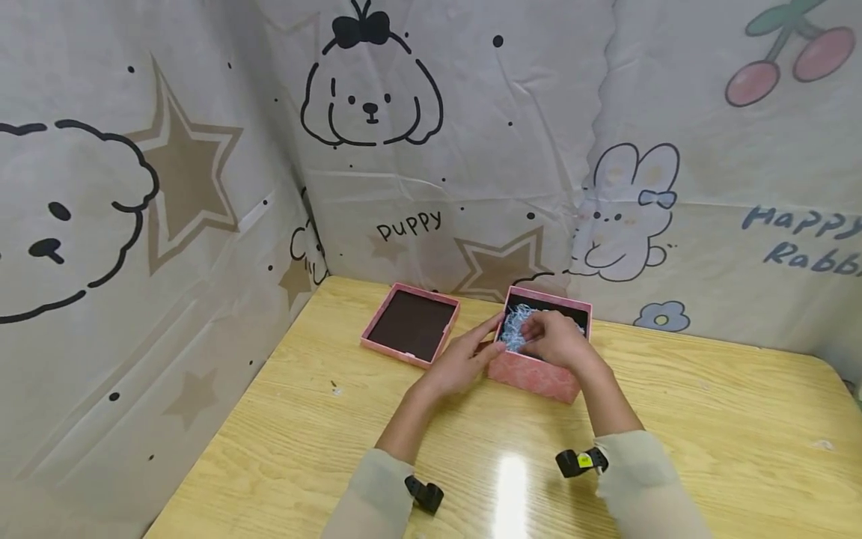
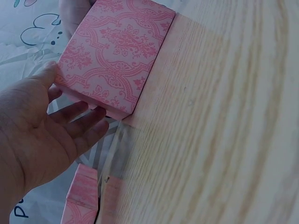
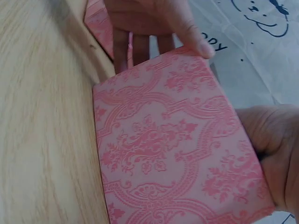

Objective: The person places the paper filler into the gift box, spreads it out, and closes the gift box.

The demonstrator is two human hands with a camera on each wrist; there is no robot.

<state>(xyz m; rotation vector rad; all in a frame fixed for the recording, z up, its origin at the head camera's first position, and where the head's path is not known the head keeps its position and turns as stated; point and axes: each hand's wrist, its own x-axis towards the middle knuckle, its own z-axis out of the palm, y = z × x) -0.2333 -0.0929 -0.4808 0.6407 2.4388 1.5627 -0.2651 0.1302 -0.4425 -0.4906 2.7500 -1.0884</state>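
Observation:
A pink box (image 1: 535,378) with embossed floral patterns stands uncovered on the table. Light-blue shredded paper (image 1: 513,329) lies inside against its dark lining. At the box's left side, my left hand (image 1: 458,364) holds it, the thumb on the rim by the near corner and the fingers against the side wall. The left wrist view shows that hand (image 2: 42,135) with its palm turned toward the camera. My right hand (image 1: 555,340) reaches into the box over the shredded paper with bent fingers. Whether it pinches anything is hidden by the box wall in the right wrist view.
Left of the box lies its pink lid (image 1: 397,353), dark inside facing up. The wooden table (image 1: 323,442) meets a printed cloth backdrop (image 1: 417,172) behind the box and another stretch of cloth at the left. Small specks lie on the tabletop near the lid.

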